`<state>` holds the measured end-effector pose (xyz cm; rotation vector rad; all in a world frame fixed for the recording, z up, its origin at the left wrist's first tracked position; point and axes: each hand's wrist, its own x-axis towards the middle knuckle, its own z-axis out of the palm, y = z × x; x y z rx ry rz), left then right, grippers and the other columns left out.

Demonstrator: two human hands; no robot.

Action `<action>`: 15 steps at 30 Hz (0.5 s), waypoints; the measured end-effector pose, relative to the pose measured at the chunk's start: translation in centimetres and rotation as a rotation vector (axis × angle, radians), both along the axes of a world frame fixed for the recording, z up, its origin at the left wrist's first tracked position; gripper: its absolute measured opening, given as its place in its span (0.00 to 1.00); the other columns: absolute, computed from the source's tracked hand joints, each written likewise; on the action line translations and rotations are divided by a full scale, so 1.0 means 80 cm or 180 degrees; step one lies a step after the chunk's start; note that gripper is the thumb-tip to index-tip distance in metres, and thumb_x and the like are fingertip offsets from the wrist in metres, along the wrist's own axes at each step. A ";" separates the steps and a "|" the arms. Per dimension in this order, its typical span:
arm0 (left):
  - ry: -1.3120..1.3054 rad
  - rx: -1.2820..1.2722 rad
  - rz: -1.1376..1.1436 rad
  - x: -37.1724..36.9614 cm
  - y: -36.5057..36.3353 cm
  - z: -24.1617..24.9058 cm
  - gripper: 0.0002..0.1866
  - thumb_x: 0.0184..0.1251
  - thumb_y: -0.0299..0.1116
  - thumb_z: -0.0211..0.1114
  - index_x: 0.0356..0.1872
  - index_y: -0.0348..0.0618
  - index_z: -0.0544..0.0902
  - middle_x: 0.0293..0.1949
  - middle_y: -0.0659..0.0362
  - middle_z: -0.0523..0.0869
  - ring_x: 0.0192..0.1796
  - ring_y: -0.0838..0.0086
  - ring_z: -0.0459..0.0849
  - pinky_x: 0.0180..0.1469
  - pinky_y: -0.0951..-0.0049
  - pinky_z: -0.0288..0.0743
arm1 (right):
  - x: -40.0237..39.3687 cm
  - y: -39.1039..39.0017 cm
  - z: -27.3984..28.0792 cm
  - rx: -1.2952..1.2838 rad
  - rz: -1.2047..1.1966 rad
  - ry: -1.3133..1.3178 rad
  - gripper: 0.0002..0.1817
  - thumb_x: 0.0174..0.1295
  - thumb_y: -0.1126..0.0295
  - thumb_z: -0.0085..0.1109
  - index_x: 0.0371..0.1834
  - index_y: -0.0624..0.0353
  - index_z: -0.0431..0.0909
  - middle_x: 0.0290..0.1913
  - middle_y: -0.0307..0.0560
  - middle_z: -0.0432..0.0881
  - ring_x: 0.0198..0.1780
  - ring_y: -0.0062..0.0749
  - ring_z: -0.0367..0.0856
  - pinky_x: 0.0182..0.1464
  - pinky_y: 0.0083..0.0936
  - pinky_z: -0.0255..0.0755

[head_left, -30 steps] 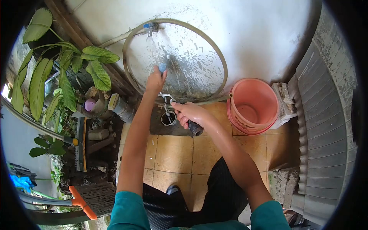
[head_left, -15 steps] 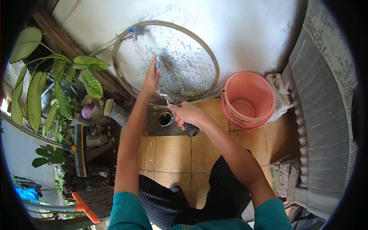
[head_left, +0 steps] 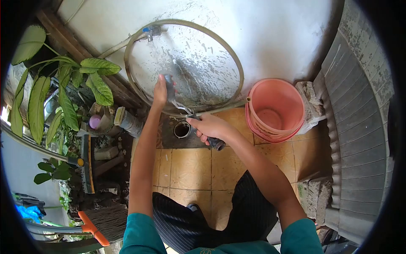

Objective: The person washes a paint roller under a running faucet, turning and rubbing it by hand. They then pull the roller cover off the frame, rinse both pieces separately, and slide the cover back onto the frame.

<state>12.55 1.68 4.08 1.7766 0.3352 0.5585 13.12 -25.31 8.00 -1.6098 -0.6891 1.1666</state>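
Observation:
A trowel point(head_left: 170, 89) with a grey blade, a bent metal neck and a black handle is between my hands, tilted over the drain area. My right hand point(head_left: 208, 128) is wrapped around the handle near the neck. At the blade, my left hand point(head_left: 162, 92) grips the flat part, its thumb along one side and fingertips showing at the other. Above it on the wall is a tap point(head_left: 151, 32) with a blue lever; a faint stream seems to run down from it. Just below the tool lies a round drain hole point(head_left: 182, 130).
A coiled hose point(head_left: 235, 59) hangs in a loop on the wet, stained wall. To the right stands a pink bucket point(head_left: 275, 106). Leafy plants point(head_left: 63, 97), a squeegee point(head_left: 88, 165) and an orange-headed broom point(head_left: 93, 228) line the left; concrete blocks point(head_left: 314, 190) sit at lower right.
My left hand has slid down the trowel toward my right hand, and more of the grey blade shows. My right hand stays on the handle, shifted slightly right.

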 end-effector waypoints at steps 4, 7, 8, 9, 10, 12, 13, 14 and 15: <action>-0.0215 -0.0020 0.0171 0.008 -0.015 0.003 0.28 0.75 0.54 0.40 0.56 0.38 0.71 0.35 0.58 0.79 0.29 0.75 0.79 0.32 0.75 0.76 | 0.005 0.007 -0.011 0.0105 -0.0041 0.0126 0.29 0.68 0.52 0.49 0.15 0.66 0.69 0.12 0.49 0.74 0.11 0.36 0.74 0.17 0.31 0.67; -0.0460 0.0221 -0.0073 0.005 -0.014 -0.004 0.27 0.76 0.52 0.41 0.62 0.40 0.66 0.42 0.56 0.79 0.32 0.76 0.80 0.35 0.75 0.76 | 0.007 -0.003 0.008 0.0000 -0.0012 0.0025 0.29 0.68 0.51 0.49 0.17 0.66 0.70 0.13 0.49 0.74 0.12 0.35 0.74 0.17 0.31 0.67; -0.0520 0.0139 -0.0265 0.004 -0.010 -0.008 0.27 0.77 0.49 0.42 0.66 0.40 0.63 0.47 0.55 0.79 0.34 0.76 0.80 0.37 0.75 0.76 | 0.008 -0.007 0.016 -0.0115 0.0067 -0.0046 0.29 0.67 0.50 0.50 0.18 0.66 0.70 0.13 0.49 0.75 0.12 0.35 0.74 0.17 0.31 0.67; -0.0520 0.0139 -0.0280 0.001 -0.010 -0.009 0.27 0.77 0.49 0.42 0.66 0.40 0.63 0.47 0.55 0.79 0.34 0.76 0.80 0.37 0.75 0.76 | 0.010 -0.006 0.012 -0.0114 0.0052 -0.0045 0.29 0.67 0.50 0.50 0.18 0.66 0.70 0.13 0.49 0.75 0.12 0.35 0.74 0.17 0.31 0.67; -0.0611 0.0163 -0.0339 -0.004 -0.011 -0.011 0.26 0.76 0.41 0.45 0.69 0.42 0.58 0.52 0.53 0.78 0.39 0.74 0.80 0.43 0.74 0.75 | 0.012 -0.004 0.004 -0.0103 0.0069 -0.0021 0.29 0.67 0.50 0.50 0.19 0.66 0.70 0.13 0.49 0.74 0.12 0.34 0.74 0.17 0.31 0.66; -0.0725 0.0166 -0.0395 -0.006 -0.009 -0.011 0.28 0.75 0.33 0.48 0.73 0.43 0.53 0.56 0.51 0.77 0.44 0.72 0.81 0.49 0.73 0.75 | 0.016 -0.003 0.001 -0.0114 0.0084 -0.0019 0.29 0.67 0.50 0.50 0.19 0.66 0.70 0.13 0.48 0.74 0.12 0.34 0.74 0.16 0.31 0.65; -0.0710 0.0515 -0.0364 -0.007 -0.007 -0.012 0.31 0.72 0.27 0.50 0.73 0.43 0.50 0.59 0.51 0.75 0.49 0.71 0.80 0.52 0.72 0.73 | 0.015 -0.003 0.002 -0.0052 0.0034 0.0029 0.29 0.67 0.49 0.50 0.20 0.66 0.70 0.13 0.48 0.74 0.12 0.34 0.74 0.16 0.31 0.66; -0.0687 0.0865 -0.0327 -0.009 -0.007 -0.014 0.35 0.70 0.21 0.52 0.74 0.44 0.47 0.62 0.51 0.73 0.53 0.70 0.78 0.54 0.72 0.72 | 0.015 -0.003 0.003 0.0011 -0.0012 0.0082 0.29 0.67 0.49 0.50 0.20 0.66 0.70 0.13 0.48 0.74 0.12 0.34 0.74 0.16 0.30 0.66; -0.0695 0.0855 -0.0318 -0.010 -0.009 -0.013 0.35 0.70 0.21 0.52 0.74 0.44 0.47 0.62 0.51 0.73 0.53 0.70 0.78 0.54 0.72 0.72 | 0.015 -0.004 0.002 -0.0001 -0.0005 0.0074 0.29 0.67 0.49 0.50 0.20 0.66 0.70 0.13 0.48 0.74 0.12 0.34 0.74 0.16 0.30 0.66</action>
